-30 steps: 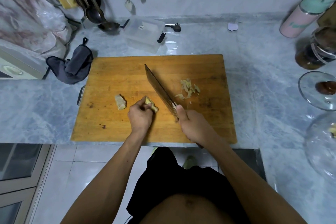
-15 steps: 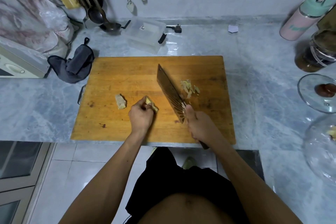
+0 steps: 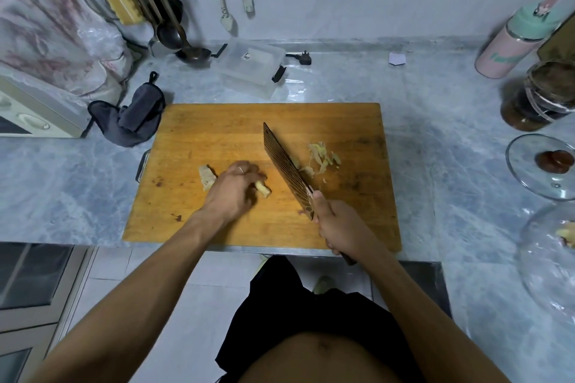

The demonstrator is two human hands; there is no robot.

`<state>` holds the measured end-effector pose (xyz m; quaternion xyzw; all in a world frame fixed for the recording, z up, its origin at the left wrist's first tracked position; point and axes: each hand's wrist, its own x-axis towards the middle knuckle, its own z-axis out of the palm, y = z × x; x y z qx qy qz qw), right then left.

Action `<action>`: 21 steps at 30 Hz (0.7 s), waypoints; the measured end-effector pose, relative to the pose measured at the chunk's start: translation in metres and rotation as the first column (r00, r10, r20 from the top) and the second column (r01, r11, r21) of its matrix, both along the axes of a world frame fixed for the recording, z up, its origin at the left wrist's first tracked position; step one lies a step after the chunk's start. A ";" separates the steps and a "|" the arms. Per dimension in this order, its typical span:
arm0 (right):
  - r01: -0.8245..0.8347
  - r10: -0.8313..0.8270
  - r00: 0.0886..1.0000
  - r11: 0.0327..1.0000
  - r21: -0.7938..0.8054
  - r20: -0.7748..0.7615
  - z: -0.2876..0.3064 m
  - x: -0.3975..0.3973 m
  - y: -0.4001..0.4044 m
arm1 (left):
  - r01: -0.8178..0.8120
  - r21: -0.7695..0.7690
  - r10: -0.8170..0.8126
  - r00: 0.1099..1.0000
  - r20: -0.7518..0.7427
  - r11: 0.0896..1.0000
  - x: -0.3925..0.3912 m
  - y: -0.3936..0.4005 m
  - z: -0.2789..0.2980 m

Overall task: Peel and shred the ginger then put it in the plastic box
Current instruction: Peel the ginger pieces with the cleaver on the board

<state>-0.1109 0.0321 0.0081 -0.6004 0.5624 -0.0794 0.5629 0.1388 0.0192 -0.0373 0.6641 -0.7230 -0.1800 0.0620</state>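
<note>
From my feed, the grey marble counter (image 3: 435,140) fills most of the frame, with the wooden cutting board (image 3: 217,134) dead centre. The plastic box (image 3: 249,68) sits just past the board's top edge, lid on as far as I can tell, near a grey cloth (image 3: 133,118) at middle left. Glass lids (image 3: 529,171) crowd the right edge. On the board, the right hand (image 3: 342,227) is wrapped round the cleaver (image 3: 286,168), blade angled up-left. The left hand (image 3: 233,190) pinches a ginger piece (image 3: 264,189). Another ginger chunk (image 3: 207,177) touches its left side; ginger peelings (image 3: 322,160) lie right of the blade.
</note>
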 end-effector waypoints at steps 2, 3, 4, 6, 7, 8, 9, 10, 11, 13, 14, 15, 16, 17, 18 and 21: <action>0.003 -0.003 1.000 1.000 0.008 0.004 0.001 -0.002 0.001 | -0.074 -0.021 0.074 0.997 -0.002 0.997 -0.002 0.000 0.003; 0.005 -0.005 1.000 1.000 0.006 0.006 0.001 -0.002 0.001 | -0.151 -0.044 0.149 0.988 -0.026 0.988 -0.004 0.000 0.003; 0.006 -0.006 1.000 1.000 0.001 0.006 0.001 -0.003 0.001 | -0.244 -0.052 0.241 0.969 -0.062 0.968 -0.008 0.001 0.004; 0.006 -0.006 1.000 1.000 -0.013 0.007 0.002 -0.004 -0.001 | -0.431 -0.050 0.419 0.894 -0.157 0.901 -0.016 0.001 0.003; 0.002 -0.002 1.000 1.000 -0.020 0.009 0.002 -0.005 -0.002 | -0.509 -0.027 0.493 0.844 -0.210 0.860 -0.019 0.001 0.002; -0.004 0.004 1.000 1.000 -0.023 0.010 0.003 -0.005 -0.003 | -0.573 0.001 0.554 0.792 -0.257 0.820 -0.022 0.000 0.001; -0.010 0.010 1.000 1.000 -0.023 0.011 0.004 -0.006 -0.004 | -0.625 0.030 0.604 0.740 -0.296 0.780 -0.025 0.000 -0.001; -0.015 0.015 1.000 1.000 -0.023 0.010 0.005 -0.006 -0.004 | -0.670 0.049 0.645 0.690 -0.328 0.741 -0.028 0.000 -0.001; -0.020 0.020 1.000 0.999 -0.025 0.008 0.006 -0.005 -0.005 | -0.706 0.060 0.676 0.644 -0.358 0.705 -0.029 -0.001 -0.002; -0.029 0.029 1.000 0.999 -0.032 0.009 0.008 -0.004 -0.006 | -0.758 0.086 0.713 0.562 -0.419 0.647 -0.031 -0.003 -0.001; -0.030 0.031 0.999 0.999 -0.036 0.014 0.008 -0.003 -0.007 | -0.777 0.112 0.729 0.517 -0.449 0.620 -0.031 -0.005 -0.001; -0.031 0.032 0.999 0.999 -0.039 0.022 0.009 -0.002 -0.008 | -0.790 0.151 0.744 0.469 -0.475 0.594 -0.031 -0.006 0.000; -0.036 0.038 0.999 0.999 -0.040 0.028 0.009 0.000 -0.009 | -0.798 0.189 0.760 0.430 -0.487 0.573 -0.031 -0.007 0.000; -0.043 0.045 0.998 0.998 -0.038 0.033 0.009 0.000 -0.010 | -0.799 0.215 0.771 0.411 -0.486 0.562 -0.030 -0.007 0.000; -0.049 0.050 0.998 0.998 -0.031 0.036 0.009 0.001 -0.011 | -0.798 0.231 0.782 0.410 -0.470 0.556 -0.030 -0.007 0.000; -0.065 0.065 0.997 0.998 -0.010 0.027 0.008 0.002 -0.013 | -0.801 0.233 0.805 0.438 -0.399 0.551 -0.027 -0.002 0.001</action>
